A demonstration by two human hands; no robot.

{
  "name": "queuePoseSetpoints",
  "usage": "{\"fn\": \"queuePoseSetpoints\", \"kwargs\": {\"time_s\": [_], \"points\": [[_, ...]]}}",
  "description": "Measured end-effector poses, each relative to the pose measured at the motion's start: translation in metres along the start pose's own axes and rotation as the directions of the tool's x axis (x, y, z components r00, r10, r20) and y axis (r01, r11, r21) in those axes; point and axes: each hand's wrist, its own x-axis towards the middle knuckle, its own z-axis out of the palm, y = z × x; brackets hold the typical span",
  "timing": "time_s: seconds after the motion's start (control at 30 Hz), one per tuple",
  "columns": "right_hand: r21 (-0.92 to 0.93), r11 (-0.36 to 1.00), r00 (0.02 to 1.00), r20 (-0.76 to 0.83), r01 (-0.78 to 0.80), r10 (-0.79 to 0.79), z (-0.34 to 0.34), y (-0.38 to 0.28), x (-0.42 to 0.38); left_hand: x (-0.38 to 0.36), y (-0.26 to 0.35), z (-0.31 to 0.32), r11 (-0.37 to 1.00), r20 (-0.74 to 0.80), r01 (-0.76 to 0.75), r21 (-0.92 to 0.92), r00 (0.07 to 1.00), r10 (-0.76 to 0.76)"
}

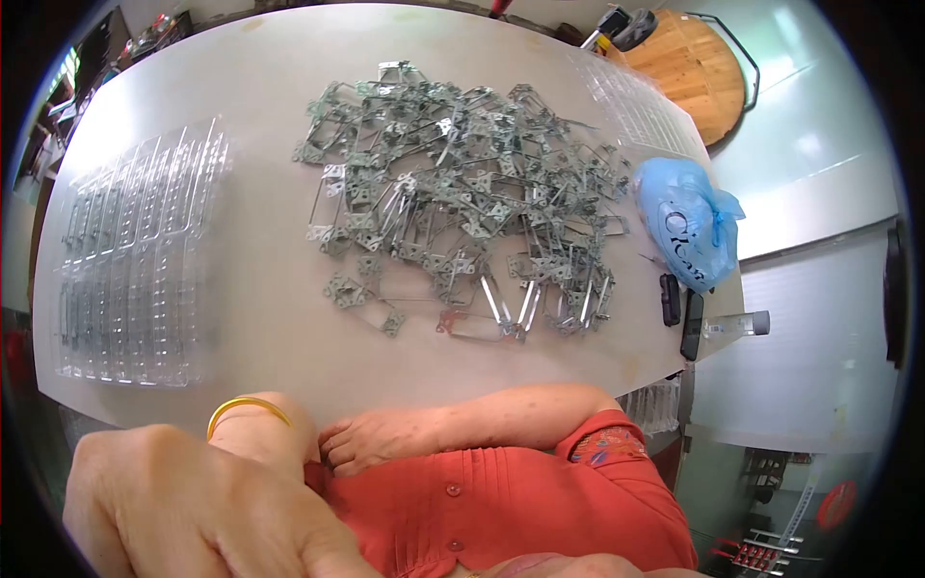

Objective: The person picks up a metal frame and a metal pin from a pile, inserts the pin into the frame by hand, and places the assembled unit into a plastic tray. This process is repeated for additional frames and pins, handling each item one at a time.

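My left hand is very large and close to the camera at lower left. Its knuckles are bent and the fingers curl down out of the frame, so whatever they grip is hidden. A yellow bangle circles that wrist. My right hand lies across my body by the table's front edge, fingers loosely extended against my left arm, with nothing seen in it. Beyond both hands, a tangled heap of metal brackets with thin rods covers the table's middle. Neither hand touches the heap.
Clear plastic trays lie at left on the table; another clear tray lies at far right. Along the right edge are a blue plastic bag, a black object, a phone and a bottle. A round wooden stool stands beyond.
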Motion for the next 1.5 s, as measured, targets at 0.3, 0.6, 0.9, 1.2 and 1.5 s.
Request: {"fn": "queuePoseSetpoints", "kwargs": {"time_s": [0.3, 0.6, 0.9, 1.2, 1.5], "points": [[-0.005, 0.999, 0.999, 0.0, 0.053, -0.053, 0.004, 0.008, -0.004, 0.005, 0.0, 0.009, 0.985, -0.145, -0.15, 0.086, 0.976, 0.161], [-0.06, 0.989, 0.988, -0.077, 0.132, -0.137, 0.008, 0.01, -0.003, 0.015, 0.0, -0.019, 0.997, 0.221, -0.046, -0.068, 0.973, 0.06], [-0.125, 0.985, 0.988, -0.079, 0.122, -0.133, 0.01, 0.011, -0.003, 0.022, -0.007, -0.016, 0.996, 0.247, -0.079, -0.035, 0.965, 0.085], [-0.152, 0.98, 0.985, -0.092, 0.131, -0.146, 0.015, 0.016, -0.003, -0.012, -0.022, 0.003, 0.938, 0.019, -0.316, 0.141, 0.948, 0.317], [-0.089, 0.991, 0.993, -0.055, 0.096, -0.101, 0.014, 0.015, -0.003, -0.003, -0.004, -0.018, 0.984, 0.121, -0.155, -0.087, 0.979, 0.165]]}}
